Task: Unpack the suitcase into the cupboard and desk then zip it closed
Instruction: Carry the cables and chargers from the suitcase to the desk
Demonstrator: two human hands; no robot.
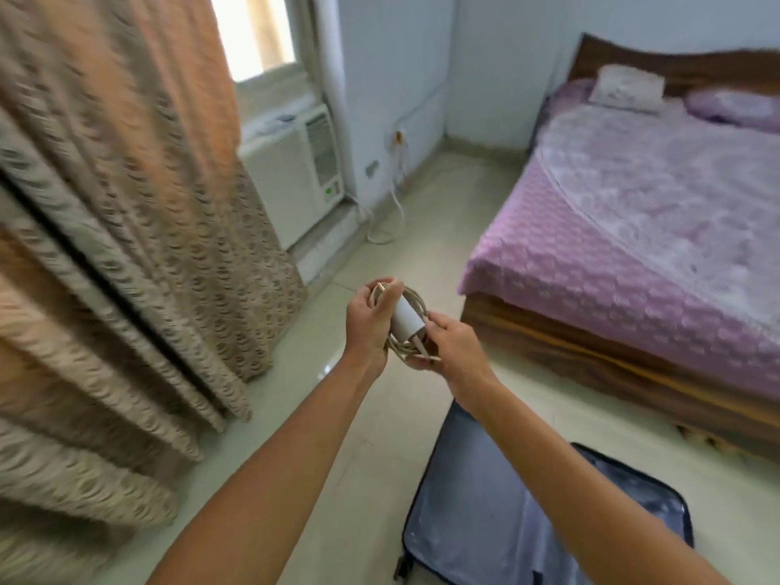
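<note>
We see a risk first: the cable (415,329) is only loosely coiled round the charger (405,320), so a loop could slip free and trail or snag as we carry it; neither cupboard nor desk shows here, so we must turn to find them, and the blurred curtain (118,213) hangs close on our left. Our left hand (366,320) curls round the coil's far side, thumb over the top, gripping it; the charger sits between both hands above the floor (380,437); our right hand (453,348) pinches the coil's lower edge with bent fingers. Below lies the suitcase (485,521), open, its lining bare where we can see; the bed (633,230) stands at right.
</note>
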